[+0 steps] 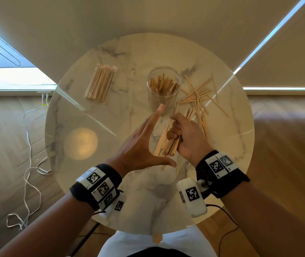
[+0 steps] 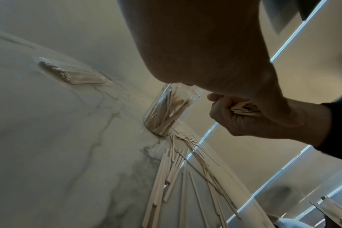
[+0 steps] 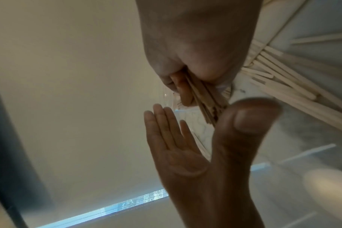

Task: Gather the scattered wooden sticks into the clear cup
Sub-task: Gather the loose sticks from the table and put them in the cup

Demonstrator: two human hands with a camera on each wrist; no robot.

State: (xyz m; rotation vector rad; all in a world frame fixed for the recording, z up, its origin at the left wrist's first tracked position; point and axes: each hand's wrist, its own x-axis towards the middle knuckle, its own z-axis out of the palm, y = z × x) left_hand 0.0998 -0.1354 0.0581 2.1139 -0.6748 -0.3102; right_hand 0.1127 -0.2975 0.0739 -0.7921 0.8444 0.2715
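Observation:
A clear cup (image 1: 163,86) (image 2: 166,112) stands upright near the middle of the round marble table (image 1: 111,58), with several wooden sticks inside. My right hand (image 1: 182,135) (image 2: 230,117) grips a bundle of sticks (image 1: 166,143) (image 3: 205,98) just in front of the cup. My left hand (image 1: 144,140) (image 3: 178,146) is beside it, fingers straight and together, thumb spread, holding nothing. Loose sticks (image 1: 198,97) (image 2: 176,166) lie scattered right of the cup and under my right hand.
A clear packet of sticks (image 1: 100,83) (image 2: 68,75) lies at the table's back left. White cables (image 1: 31,164) trail over the wooden floor left of the table. One stick (image 1: 178,166) lies near my right wrist. The table edge is close on the right.

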